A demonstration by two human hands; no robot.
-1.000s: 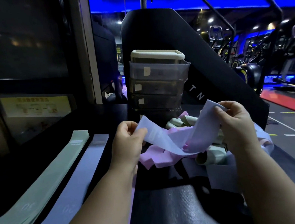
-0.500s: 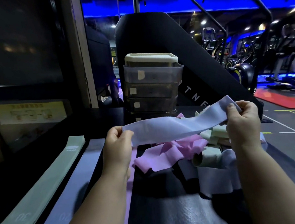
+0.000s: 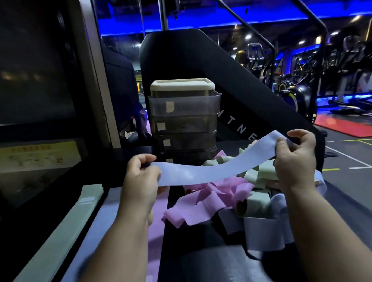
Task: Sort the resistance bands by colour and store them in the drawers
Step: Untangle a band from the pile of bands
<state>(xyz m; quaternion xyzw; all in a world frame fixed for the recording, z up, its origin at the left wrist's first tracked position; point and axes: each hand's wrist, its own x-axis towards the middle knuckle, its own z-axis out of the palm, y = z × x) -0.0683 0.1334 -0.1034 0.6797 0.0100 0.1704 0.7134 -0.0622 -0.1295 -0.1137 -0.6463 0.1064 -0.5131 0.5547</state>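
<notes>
A pale lavender-blue resistance band is stretched flat in the air between my hands. My left hand pinches its left end and my right hand pinches its right end. Under the band lies a tangled pile of pink bands, green bands and lavender-blue bands. Behind the pile stands a stack of smoky translucent drawers with a cream lid, all closed. On the left lie flat sorted strips: a green stack, a lavender-blue strip and a pink strip, partly hidden by my left arm.
All of this lies on a dark surface. A black slanted machine panel rises behind the drawers. A dark wall with a yellow poster lies to the left. Gym machines and open floor are to the right.
The band hung crumpled and sagging between my hands a second ago; both hands have moved apart and pulled it out into a nearly flat, taut strip.
</notes>
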